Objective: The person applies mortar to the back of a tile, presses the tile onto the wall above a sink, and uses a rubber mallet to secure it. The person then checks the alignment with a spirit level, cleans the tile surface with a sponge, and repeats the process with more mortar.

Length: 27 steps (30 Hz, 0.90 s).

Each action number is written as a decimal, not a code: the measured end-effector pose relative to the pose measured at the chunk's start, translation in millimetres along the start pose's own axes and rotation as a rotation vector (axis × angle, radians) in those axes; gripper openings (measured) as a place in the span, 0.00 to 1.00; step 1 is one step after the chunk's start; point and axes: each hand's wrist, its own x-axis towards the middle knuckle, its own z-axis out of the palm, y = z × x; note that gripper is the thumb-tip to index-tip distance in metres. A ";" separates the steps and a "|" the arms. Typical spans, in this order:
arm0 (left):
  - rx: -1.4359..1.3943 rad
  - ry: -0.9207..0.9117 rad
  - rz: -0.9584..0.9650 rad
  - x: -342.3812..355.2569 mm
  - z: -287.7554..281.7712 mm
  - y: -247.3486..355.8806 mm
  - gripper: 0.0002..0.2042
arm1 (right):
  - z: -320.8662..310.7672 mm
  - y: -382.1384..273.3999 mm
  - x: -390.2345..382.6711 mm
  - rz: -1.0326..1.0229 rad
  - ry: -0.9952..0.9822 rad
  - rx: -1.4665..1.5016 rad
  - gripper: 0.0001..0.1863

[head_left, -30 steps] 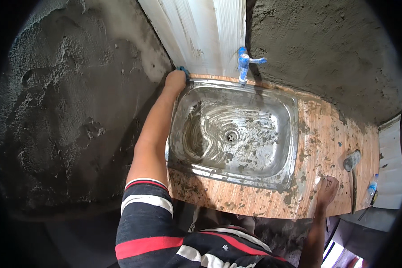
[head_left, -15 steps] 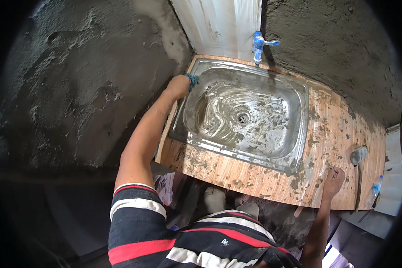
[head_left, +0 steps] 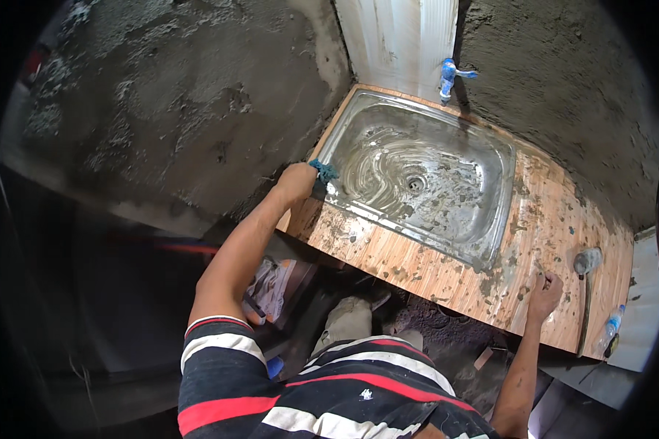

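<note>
My left hand is closed around a bunched teal rag, which touches the left rim of a steel sink near its front left corner. Grey mortar smears and swirl marks coat the basin around the round drain. On the wood-patterned countertop, right of the sink, rests my right hand with its fingers curled together. Whatever they may pinch is too small to make out.
A blue-and-white tap juts out behind the sink. Right of my right hand lies a grey-headed tool with a long handle, and a clear bottle is near the counter's right end. Rough mortar walls border the counter. Mortar crumbs dot its top.
My left hand has drawn the rag along the sink's left rim, from near the back toward the front corner. My right hand stays in place on the counter. The view has shifted somewhat.
</note>
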 end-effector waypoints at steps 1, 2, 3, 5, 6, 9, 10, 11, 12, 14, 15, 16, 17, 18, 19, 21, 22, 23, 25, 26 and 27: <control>0.002 0.016 -0.008 -14.9 3.8 1.7 0.04 | -0.2 -1.8 -0.5 -0.007 -0.002 0.008 0.11; 0.004 0.016 -0.019 -28.8 7.3 3.3 0.04 | -0.2 -3.9 -1.3 -0.005 0.001 0.012 0.11; -0.032 0.023 -0.033 -41.2 3.5 10.2 0.04 | -1.6 -4.8 -1.5 0.000 0.008 0.011 0.11; -0.031 -0.047 -0.056 -62.5 -2.0 20.9 0.07 | -0.4 4.8 -2.2 -0.011 0.015 0.018 0.10; -0.029 -0.043 -0.067 -78.5 1.7 20.4 0.07 | 1.2 6.7 -1.3 -0.019 0.015 0.031 0.10; -0.041 -0.121 -0.086 -138.0 27.6 9.1 0.05 | -2.4 -5.7 -1.8 0.018 -0.014 0.083 0.10; -0.036 -0.138 -0.087 -156.0 32.4 7.9 0.05 | -2.3 -3.7 -0.7 0.022 -0.003 0.090 0.10; -0.032 -0.212 -0.106 -174.1 31.2 11.8 0.06 | -2.9 1.1 -1.3 -0.005 0.010 0.086 0.09; -0.026 -0.290 -0.125 -191.6 23.8 16.5 0.07 | -3.0 4.8 -2.1 -0.029 0.020 0.081 0.09; 0.020 -0.385 -0.244 -215.0 -4.3 22.4 0.11 | 0.0 2.0 -1.8 -0.012 0.024 0.088 0.09; 0.020 -0.385 -0.235 -219.0 -22.1 24.5 0.11 | -0.4 1.4 -2.0 -0.004 0.015 0.086 0.09; -0.104 -0.272 -0.270 -221.4 -38.3 27.1 0.13 | -3.8 -2.3 -1.6 -0.003 0.019 0.074 0.09; -0.231 -0.158 -0.311 -224.2 -44.9 27.4 0.15 | -7.3 -9.6 -0.8 -0.003 0.006 0.075 0.09; -0.324 0.013 -0.303 -223.7 -49.9 28.1 0.19 | -9.5 -11.6 -0.3 0.000 -0.006 0.077 0.09; -0.412 0.100 -0.274 -218.0 -54.2 30.5 0.20 | -6.6 -6.6 -0.5 0.007 -0.002 0.106 0.08; -0.507 0.187 -0.244 -200.1 -64.2 35.9 0.20 | -5.6 -1.9 0.9 0.012 0.005 0.091 0.08; -0.600 0.186 -0.351 -189.4 -70.2 39.4 0.19 | -4.2 -0.7 -0.7 0.024 0.003 0.087 0.08; -0.693 0.184 -0.458 -178.7 -74.1 42.0 0.19 | -3.4 0.9 -1.2 0.026 0.002 0.084 0.08; -0.724 0.251 -0.473 -155.3 -65.0 39.4 0.18 | -2.8 1.1 -0.4 0.022 -0.006 0.085 0.09; -0.755 0.321 -0.490 -142.7 -55.0 36.4 0.18 | -3.4 0.2 -0.1 0.025 -0.006 0.085 0.09; -0.753 0.319 -0.489 -127.4 -37.5 30.1 0.18 | -4.7 -3.5 0.2 0.030 -0.016 0.082 0.08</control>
